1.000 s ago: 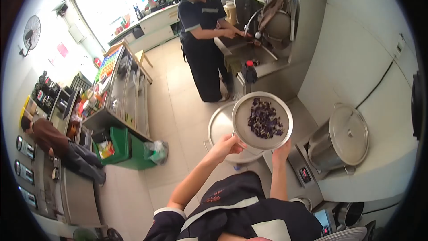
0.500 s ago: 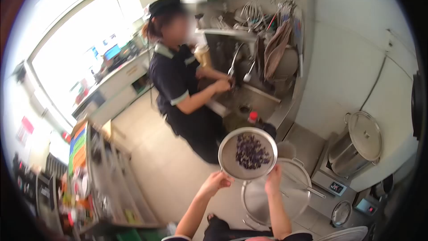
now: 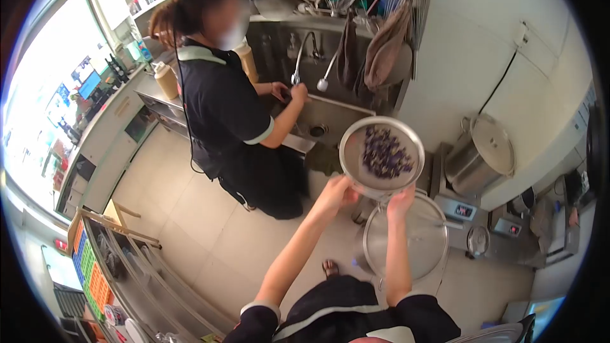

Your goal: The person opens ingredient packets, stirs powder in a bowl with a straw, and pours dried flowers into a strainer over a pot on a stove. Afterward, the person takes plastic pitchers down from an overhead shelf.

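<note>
A round metal strainer [image 3: 352, 141] with dark purple dried flowers [image 3: 386, 154] in it is held up in front of me. My left hand [image 3: 338, 193] grips its lower left side, and my right hand [image 3: 401, 202] grips its lower right edge. The fingers of both hands are closed on the strainer, partly hidden beneath it. Below and slightly right of the strainer stands a large round metal pot [image 3: 416, 251], partly covered by my right forearm.
A person [image 3: 222, 98] stands at the sink [image 3: 340, 114] on the left, hands near the faucet. Towels [image 3: 385, 57] and whisks hang above. At right are a lidded stockpot [image 3: 476, 159] and scales [image 3: 459, 209]. A shelf rack [image 3: 133, 267] stands lower left.
The view has turned and moved nearer the sink and the other person. The strainer has stayed in both my hands, now higher in view than half a second ago.
</note>
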The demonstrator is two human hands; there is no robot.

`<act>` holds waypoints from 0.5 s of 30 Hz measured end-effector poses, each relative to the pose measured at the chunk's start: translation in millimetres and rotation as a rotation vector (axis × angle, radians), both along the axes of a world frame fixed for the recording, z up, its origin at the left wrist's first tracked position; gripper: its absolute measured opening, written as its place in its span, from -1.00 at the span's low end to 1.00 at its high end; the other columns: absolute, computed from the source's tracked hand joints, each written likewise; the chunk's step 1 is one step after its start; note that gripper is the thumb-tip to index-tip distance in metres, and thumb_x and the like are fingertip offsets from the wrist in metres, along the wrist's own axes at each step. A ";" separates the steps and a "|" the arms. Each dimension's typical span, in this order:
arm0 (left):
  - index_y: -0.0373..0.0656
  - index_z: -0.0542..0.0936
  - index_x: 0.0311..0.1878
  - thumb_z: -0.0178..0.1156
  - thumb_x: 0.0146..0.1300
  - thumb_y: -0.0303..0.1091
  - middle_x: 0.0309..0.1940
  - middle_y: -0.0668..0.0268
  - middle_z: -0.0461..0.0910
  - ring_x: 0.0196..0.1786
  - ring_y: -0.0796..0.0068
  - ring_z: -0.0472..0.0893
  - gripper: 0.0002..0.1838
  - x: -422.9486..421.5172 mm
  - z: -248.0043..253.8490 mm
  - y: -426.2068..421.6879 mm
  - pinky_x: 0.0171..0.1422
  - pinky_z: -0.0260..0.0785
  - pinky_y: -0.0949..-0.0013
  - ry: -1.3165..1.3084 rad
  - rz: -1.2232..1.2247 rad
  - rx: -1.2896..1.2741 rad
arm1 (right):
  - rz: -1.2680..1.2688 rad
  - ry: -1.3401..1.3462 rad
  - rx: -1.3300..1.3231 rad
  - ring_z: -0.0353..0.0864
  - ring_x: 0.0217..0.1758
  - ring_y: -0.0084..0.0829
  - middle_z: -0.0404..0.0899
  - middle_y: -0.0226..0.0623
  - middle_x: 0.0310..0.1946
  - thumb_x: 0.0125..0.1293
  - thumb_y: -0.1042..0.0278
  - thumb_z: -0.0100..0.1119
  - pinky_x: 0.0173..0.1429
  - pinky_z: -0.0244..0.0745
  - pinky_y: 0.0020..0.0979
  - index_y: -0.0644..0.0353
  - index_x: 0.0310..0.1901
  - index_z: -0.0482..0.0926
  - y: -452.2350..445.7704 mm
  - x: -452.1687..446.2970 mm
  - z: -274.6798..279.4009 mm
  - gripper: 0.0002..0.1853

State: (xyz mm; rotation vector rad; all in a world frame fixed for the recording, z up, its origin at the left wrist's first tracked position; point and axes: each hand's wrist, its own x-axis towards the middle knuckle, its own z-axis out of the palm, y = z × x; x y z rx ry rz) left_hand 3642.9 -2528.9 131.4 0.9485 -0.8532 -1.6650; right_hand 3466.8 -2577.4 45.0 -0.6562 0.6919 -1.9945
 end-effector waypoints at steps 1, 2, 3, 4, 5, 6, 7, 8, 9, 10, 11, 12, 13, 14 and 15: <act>-0.28 0.44 -0.36 -0.14 0.13 -0.34 -0.43 0.29 0.49 -0.50 0.64 0.41 -0.78 1.9 -3.7 -17.3 -0.33 0.34 0.52 0.034 -0.015 -0.021 | -0.010 0.035 -0.003 0.32 -0.14 -0.56 0.39 -0.42 -0.24 0.08 0.43 -0.21 -0.11 0.22 -0.48 0.17 -0.17 0.34 -12.6 -5.6 -8.7 -0.75; -0.28 0.44 -0.37 -0.14 0.13 -0.35 -0.45 0.30 0.48 -0.52 0.64 0.39 -0.79 4.7 -9.4 -35.9 -0.36 0.34 0.51 0.060 -0.013 -0.017 | -0.021 0.069 -0.014 0.31 -0.22 -0.59 0.38 -0.44 -0.33 0.06 0.44 -0.19 -0.21 0.23 -0.49 0.16 -0.25 0.35 -27.2 -8.3 -16.4 -0.80; -0.27 0.44 -0.38 -0.14 0.12 -0.35 -0.47 0.31 0.47 -0.53 0.64 0.39 -0.79 7.1 -7.8 -48.6 -0.38 0.34 0.51 0.049 0.016 0.012 | -0.034 0.067 -0.004 0.31 -0.22 -0.59 0.38 -0.44 -0.33 0.06 0.44 -0.19 -0.21 0.23 -0.49 0.16 -0.25 0.35 -39.2 -4.0 -12.3 -0.80; -0.26 0.44 -0.40 -0.14 0.12 -0.35 -0.54 0.35 0.45 -0.54 0.65 0.38 -0.80 10.9 -7.6 -65.4 -0.36 0.33 0.50 0.082 0.025 0.030 | -0.075 0.070 -0.001 0.28 -0.31 -0.60 0.33 -0.46 -0.39 0.04 0.46 -0.18 -0.28 0.20 -0.51 0.15 -0.30 0.33 -54.8 1.1 -4.7 -0.85; -0.23 0.46 -0.45 -0.10 0.11 -0.30 -0.59 0.42 0.43 -0.57 0.70 0.37 -0.78 17.2 -7.8 -83.2 -0.37 0.32 0.53 0.077 0.040 0.057 | -0.113 0.076 0.001 0.25 -0.39 -0.60 0.28 -0.48 -0.46 0.03 0.48 -0.17 -0.35 0.18 -0.52 0.15 -0.36 0.32 -69.9 5.7 -0.6 -0.89; -0.20 0.48 -0.49 -0.06 0.09 -0.25 -0.63 0.48 0.41 -0.59 0.74 0.36 -0.77 25.4 -7.3 -99.0 -0.38 0.32 0.56 0.072 0.059 0.078 | -0.118 0.080 0.005 0.25 -0.39 -0.60 0.28 -0.48 -0.46 0.03 0.48 -0.17 -0.35 0.18 -0.52 0.15 -0.36 0.32 -84.3 9.8 -1.0 -0.89; -0.20 0.48 -0.48 -0.05 0.07 -0.27 -0.66 0.50 0.39 -0.60 0.74 0.35 -0.79 33.1 -8.4 -119.2 -0.37 0.32 0.54 0.099 0.088 0.105 | -0.113 0.134 0.014 0.24 -0.43 -0.61 0.26 -0.49 -0.50 0.02 0.50 -0.17 -0.35 0.18 -0.54 0.15 -0.39 0.30 -106.0 15.3 0.1 -0.91; -0.19 0.49 -0.48 -0.05 0.07 -0.26 -0.66 0.50 0.39 -0.59 0.73 0.36 -0.78 42.9 -13.9 -141.9 -0.36 0.32 0.54 0.085 0.086 0.134 | -0.107 0.185 0.017 0.23 -0.48 -0.62 0.25 -0.49 -0.54 0.02 0.52 -0.17 -0.35 0.18 -0.56 0.15 -0.42 0.29 -131.0 22.1 3.0 -0.93; -0.20 0.47 -0.46 -0.07 0.08 -0.26 -0.66 0.49 0.39 -0.57 0.71 0.37 -0.78 53.1 -23.1 -165.1 -0.34 0.32 0.50 0.074 0.067 0.167 | -0.197 0.252 -0.001 0.22 -0.52 -0.61 0.24 -0.47 -0.53 0.04 0.53 -0.18 -0.40 0.19 -0.57 0.16 -0.41 0.29 -157.4 29.1 -3.7 -0.93; -0.20 0.46 -0.44 -0.09 0.09 -0.27 -0.67 0.49 0.39 -0.55 0.68 0.38 -0.78 62.0 -32.1 -188.4 -0.31 0.31 0.46 0.059 0.053 0.193 | -0.192 0.239 -0.034 0.22 -0.52 -0.61 0.24 -0.47 -0.53 0.04 0.53 -0.18 -0.40 0.19 -0.57 0.16 -0.41 0.29 -183.9 32.4 -7.0 -0.93; -0.20 0.46 -0.44 -0.10 0.10 -0.27 -0.67 0.48 0.39 -0.55 0.67 0.38 -0.78 70.1 -37.9 -210.6 -0.32 0.32 0.45 0.050 0.075 0.199 | -0.194 0.298 -0.003 0.22 -0.53 -0.62 0.22 -0.49 -0.56 0.05 0.53 -0.19 -0.42 0.19 -0.58 0.16 -0.41 0.30 -208.2 37.7 -12.5 -0.93; -0.20 0.46 -0.45 -0.11 0.10 -0.28 -0.67 0.46 0.39 -0.54 0.65 0.39 -0.78 77.4 -47.8 -230.7 -0.33 0.32 0.45 0.045 0.099 0.219 | -0.192 0.361 0.042 0.22 -0.54 -0.63 0.21 -0.51 -0.59 0.05 0.53 -0.19 -0.43 0.18 -0.58 0.16 -0.41 0.30 -229.4 44.7 -20.2 -0.93; -0.20 0.48 -0.45 -0.13 0.10 -0.28 -0.65 0.46 0.41 -0.56 0.67 0.38 -0.76 85.2 -61.7 -250.9 -0.37 0.32 0.48 0.044 0.137 0.233 | -0.177 0.358 0.033 0.22 -0.54 -0.63 0.21 -0.51 -0.59 0.05 0.53 -0.19 -0.43 0.18 -0.58 0.16 -0.41 0.30 -248.5 50.3 -26.2 -0.93; -0.20 0.49 -0.44 -0.14 0.10 -0.27 -0.64 0.46 0.43 -0.57 0.68 0.38 -0.75 91.0 -75.6 -269.7 -0.38 0.32 0.49 0.040 0.182 0.243 | -0.159 0.451 0.083 0.22 -0.55 -0.64 0.21 -0.52 -0.61 0.06 0.53 -0.19 -0.45 0.18 -0.58 0.17 -0.41 0.30 -270.2 54.1 -32.0 -0.93; -0.20 0.51 -0.44 -0.15 0.11 -0.26 -0.63 0.46 0.44 -0.58 0.70 0.37 -0.73 96.8 -88.9 -288.3 -0.40 0.32 0.50 0.035 0.227 0.252 | -0.144 0.543 0.129 0.23 -0.57 -0.64 0.20 -0.52 -0.64 0.06 0.53 -0.19 -0.47 0.17 -0.58 0.17 -0.40 0.31 -291.0 59.5 -37.8 -0.93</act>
